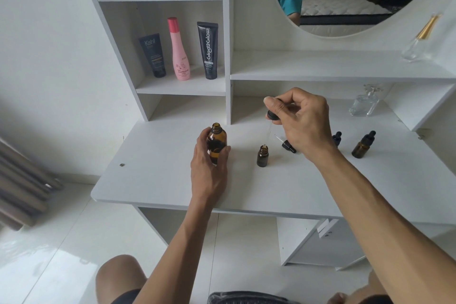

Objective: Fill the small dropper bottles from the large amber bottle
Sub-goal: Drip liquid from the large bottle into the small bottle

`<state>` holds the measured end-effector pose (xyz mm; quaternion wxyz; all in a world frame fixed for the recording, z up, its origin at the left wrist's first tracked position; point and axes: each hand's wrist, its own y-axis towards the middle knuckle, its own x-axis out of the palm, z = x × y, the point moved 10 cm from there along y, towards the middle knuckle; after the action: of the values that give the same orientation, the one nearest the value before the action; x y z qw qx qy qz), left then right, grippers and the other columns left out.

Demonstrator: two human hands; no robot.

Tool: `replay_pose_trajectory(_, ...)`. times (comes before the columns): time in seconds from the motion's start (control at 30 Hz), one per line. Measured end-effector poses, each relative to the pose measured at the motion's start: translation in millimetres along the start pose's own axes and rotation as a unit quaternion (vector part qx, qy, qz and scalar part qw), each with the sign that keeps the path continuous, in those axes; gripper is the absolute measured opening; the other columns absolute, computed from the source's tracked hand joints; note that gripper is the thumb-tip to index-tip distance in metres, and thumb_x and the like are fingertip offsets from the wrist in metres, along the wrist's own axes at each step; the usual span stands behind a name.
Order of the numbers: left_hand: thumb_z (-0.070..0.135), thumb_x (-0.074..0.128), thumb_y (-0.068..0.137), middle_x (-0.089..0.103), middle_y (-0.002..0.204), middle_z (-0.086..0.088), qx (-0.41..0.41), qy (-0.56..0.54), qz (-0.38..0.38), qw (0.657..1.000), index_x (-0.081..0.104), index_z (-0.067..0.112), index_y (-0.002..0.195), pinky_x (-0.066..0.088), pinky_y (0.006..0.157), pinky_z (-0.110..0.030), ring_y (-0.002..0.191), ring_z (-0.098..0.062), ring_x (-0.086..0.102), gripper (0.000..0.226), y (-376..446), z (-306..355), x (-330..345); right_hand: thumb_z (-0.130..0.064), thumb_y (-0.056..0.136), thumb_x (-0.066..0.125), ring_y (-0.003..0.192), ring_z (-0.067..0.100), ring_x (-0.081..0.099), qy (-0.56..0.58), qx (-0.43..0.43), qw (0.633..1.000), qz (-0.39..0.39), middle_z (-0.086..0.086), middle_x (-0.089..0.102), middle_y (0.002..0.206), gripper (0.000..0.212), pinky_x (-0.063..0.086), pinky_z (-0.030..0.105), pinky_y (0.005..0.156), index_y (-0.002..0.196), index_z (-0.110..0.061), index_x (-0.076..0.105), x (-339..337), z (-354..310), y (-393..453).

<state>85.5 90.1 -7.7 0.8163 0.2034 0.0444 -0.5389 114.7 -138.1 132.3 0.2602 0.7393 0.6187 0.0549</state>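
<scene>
The right hand [299, 121] pinches the black rubber bulb and collar of a long glass dropper [271, 116] between thumb and curled fingers, and the clear pipette hangs from that grip, slanting down and to the left so that its tip sits right at the open mouth of the small uncapped amber glass dropper bottle [262, 156] standing upright on the white dressing-table top [160, 180]. The pipette's long axis is close to vertical but not in line with the bottle's neck; I judge the next squeeze depends on keeping the tip over that narrow mouth. The left hand [209, 163] wraps its fingers round the large amber glass bottle [217, 142], open-necked and upright, well to the left of the small one. A loose black dropper cap [286, 143] lies on its side just right of the small bottle, and two capped small amber bottles [362, 145] stand further right
</scene>
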Motion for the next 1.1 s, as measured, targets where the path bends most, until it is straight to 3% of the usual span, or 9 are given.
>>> replay_pose_trajectory(0.87, 0.029, 0.064, 0.097, 0.066, 0.123, 0.006, 0.002, 0.004, 0.000, 1.000, 0.040, 0.044, 0.141, 0.056, 0.093, -0.044, 0.104, -0.020, 0.069, 0.052, 0.0, 1.2, -0.2, -0.030, 0.088, 0.076, 0.069, 0.025, 0.073, -0.007, -0.002, 1.000, -0.004, 0.008, 0.073, 0.069, 0.027, 0.063, 0.045, 0.070, 0.079, -0.005, 0.071, 0.9, -1.0, -0.9)
replay_pose_trajectory(1.1, 0.031, 0.065, 0.096, 0.066, 0.124, 0.007, -0.005, 0.003, 0.002, 1.000, 0.040, 0.046, 0.141, 0.056, 0.092, -0.048, 0.104, -0.021, 0.069, 0.053, 0.3, -1.1, -0.3, -0.031, 0.088, 0.076, 0.068, 0.024, 0.073, -0.006, -0.002, 1.000, -0.003, 0.007, 0.073, 0.068, 0.027, 0.063, 0.046, 0.069, 0.079, -0.006, 0.071, 0.6, -0.2, -0.5)
